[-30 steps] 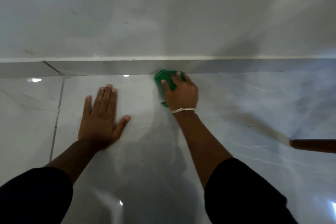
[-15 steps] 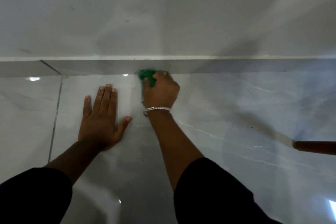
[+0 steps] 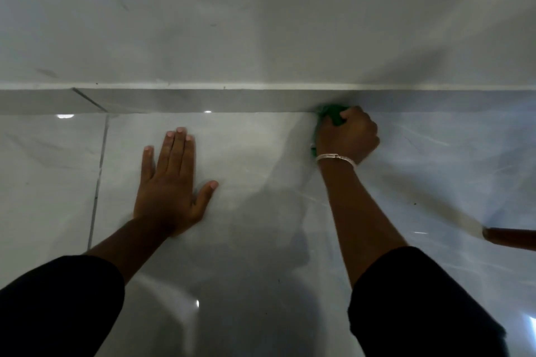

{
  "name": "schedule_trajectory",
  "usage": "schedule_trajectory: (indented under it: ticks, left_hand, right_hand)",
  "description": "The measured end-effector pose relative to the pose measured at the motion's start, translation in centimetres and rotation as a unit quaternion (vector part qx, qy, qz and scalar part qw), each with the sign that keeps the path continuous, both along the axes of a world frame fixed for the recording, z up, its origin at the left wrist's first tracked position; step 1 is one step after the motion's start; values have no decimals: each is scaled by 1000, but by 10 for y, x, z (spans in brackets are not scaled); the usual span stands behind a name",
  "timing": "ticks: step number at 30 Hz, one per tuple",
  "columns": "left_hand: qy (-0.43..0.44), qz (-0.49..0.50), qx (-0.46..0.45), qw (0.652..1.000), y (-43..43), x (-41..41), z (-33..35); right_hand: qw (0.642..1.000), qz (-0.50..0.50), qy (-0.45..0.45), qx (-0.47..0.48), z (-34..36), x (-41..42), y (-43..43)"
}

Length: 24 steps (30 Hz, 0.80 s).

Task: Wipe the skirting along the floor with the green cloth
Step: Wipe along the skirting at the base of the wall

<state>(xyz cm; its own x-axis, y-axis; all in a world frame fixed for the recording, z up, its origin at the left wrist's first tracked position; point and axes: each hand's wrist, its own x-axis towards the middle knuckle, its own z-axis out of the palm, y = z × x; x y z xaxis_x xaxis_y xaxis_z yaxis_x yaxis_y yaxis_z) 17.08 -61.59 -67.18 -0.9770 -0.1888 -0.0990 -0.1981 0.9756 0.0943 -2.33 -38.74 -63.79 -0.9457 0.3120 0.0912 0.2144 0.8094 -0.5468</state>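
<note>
A grey skirting (image 3: 179,100) runs across the view where the white wall meets the glossy tiled floor. My right hand (image 3: 346,138), with a silver bracelet at the wrist, is shut on the bunched green cloth (image 3: 332,113) and presses it against the foot of the skirting, right of centre. Most of the cloth is hidden under the fingers. My left hand (image 3: 171,182) lies flat on the floor tile with fingers spread, holding nothing, some way in front of the skirting.
A brown wooden stick (image 3: 510,238) pokes in from the right edge, low over the floor. A tile joint (image 3: 98,180) runs down the floor on the left. The white wall (image 3: 261,23) fills the upper half.
My right hand swept the cloth left along the skirting, then back to the right, past where it began. My left hand has stayed planted on the tile.
</note>
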Motion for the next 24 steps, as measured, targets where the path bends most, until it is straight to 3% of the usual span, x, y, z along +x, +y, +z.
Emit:
schedule_trajectory:
  ticks: [6, 11, 14, 19, 24]
  left_hand:
    - [-1, -3, -1, 1000, 0, -3, 2]
    - [-12, 3, 2, 1000, -1, -2, 4]
    - [-14, -2, 2, 1000, -2, 1, 2]
    - [-18, 4, 3, 1000, -2, 0, 2]
    - [-6, 6, 7, 1000, -2, 0, 0]
  right_hand:
    - [989, 148, 21, -16, 6, 67, -132]
    - [962, 269, 27, 38, 8, 54, -103]
    - [972, 226, 26, 64, 5, 26, -48]
    - [998, 47, 12, 45, 7, -14, 42]
    - [999, -23, -11, 40, 8, -14, 20]
